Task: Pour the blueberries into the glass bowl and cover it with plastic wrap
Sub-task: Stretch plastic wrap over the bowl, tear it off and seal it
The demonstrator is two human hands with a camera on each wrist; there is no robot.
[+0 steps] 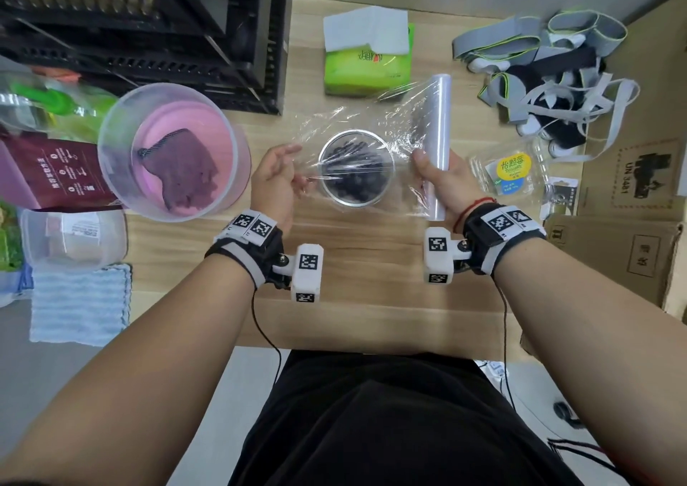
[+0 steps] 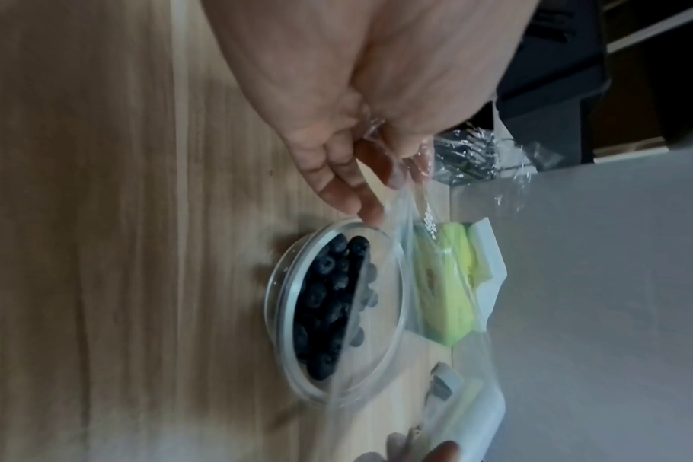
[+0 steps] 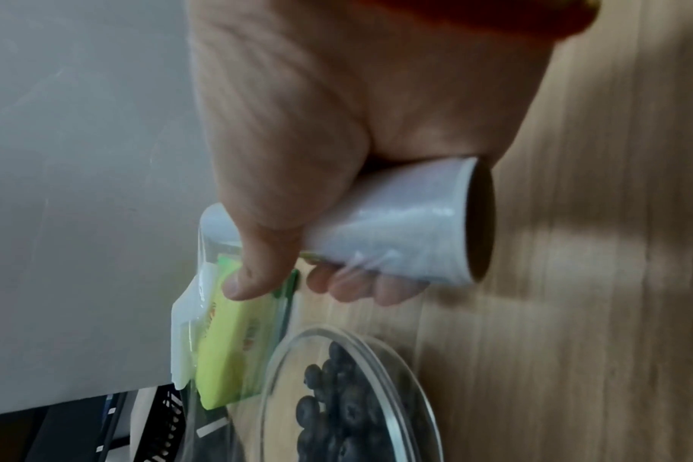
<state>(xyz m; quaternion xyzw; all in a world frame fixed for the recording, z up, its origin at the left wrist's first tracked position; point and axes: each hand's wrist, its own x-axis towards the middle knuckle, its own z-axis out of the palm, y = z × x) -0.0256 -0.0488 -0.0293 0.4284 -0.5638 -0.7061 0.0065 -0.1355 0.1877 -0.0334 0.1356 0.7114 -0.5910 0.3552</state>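
Observation:
A glass bowl (image 1: pixel 386 188) of blueberries (image 1: pixel 353 177) stands mid-table. A sheet of plastic wrap (image 1: pixel 353 125) is stretched just over it. My left hand (image 1: pixel 297 177) pinches the sheet's free edge left of the bowl; in the left wrist view the film (image 2: pixel 400 218) runs from my fingertips (image 2: pixel 372 206) over the bowl rim (image 2: pixel 281 290) and the blueberries (image 2: pixel 325 300). My right hand (image 1: pixel 438 181) grips the plastic wrap roll (image 1: pixel 438 132) right of the bowl. The right wrist view shows thumb and fingers curled round the roll (image 3: pixel 396 225), above the bowl rim (image 3: pixel 396 359).
An empty blueberry clamshell (image 1: pixel 513 173) lies right of the roll. A green tissue pack (image 1: pixel 368 58) sits behind the bowl. To the left stand a clear tub (image 1: pixel 115 132) with a purple cloth, black crates (image 1: pixel 148 28) and a lidded container (image 1: pixel 74 236). Straps (image 1: pixel 550 76) and cardboard boxes (image 1: pixel 632 188) fill the right.

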